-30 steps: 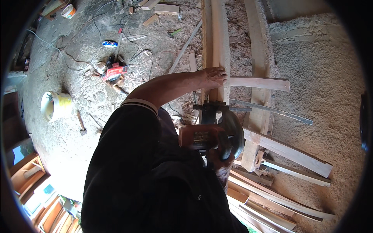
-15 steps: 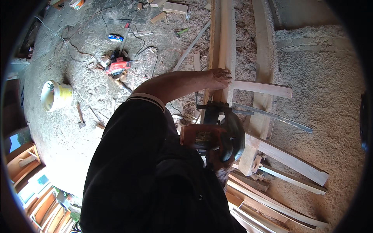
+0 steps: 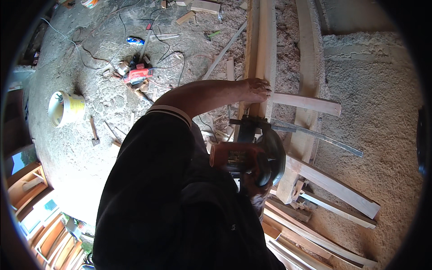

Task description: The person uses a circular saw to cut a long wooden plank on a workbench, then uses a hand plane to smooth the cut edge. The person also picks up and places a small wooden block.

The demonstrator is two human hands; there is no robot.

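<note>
A circular saw (image 3: 234, 155) with a reddish-brown motor housing and a dark round blade guard rests on a long wooden beam (image 3: 260, 40). My right hand (image 3: 258, 191), mostly in shadow, is closed round the saw's rear handle. Ahead of the saw's base, my left hand (image 3: 257, 90) lies over the beam with its fingers bent round the edge, gripping it. The blade itself is hidden from this side.
Boards (image 3: 333, 184) and a thin metal strip (image 3: 324, 135) lie to the right, over sawdust. On the left floor are a red power tool (image 3: 138, 74) with cords, a white bucket (image 3: 67, 109), a hatchet (image 3: 94, 132) and wood scraps (image 3: 205, 6).
The whole scene shifts very slightly in the picture. Both hands keep their grips, and the saw stays at about the same spot on the beam.
</note>
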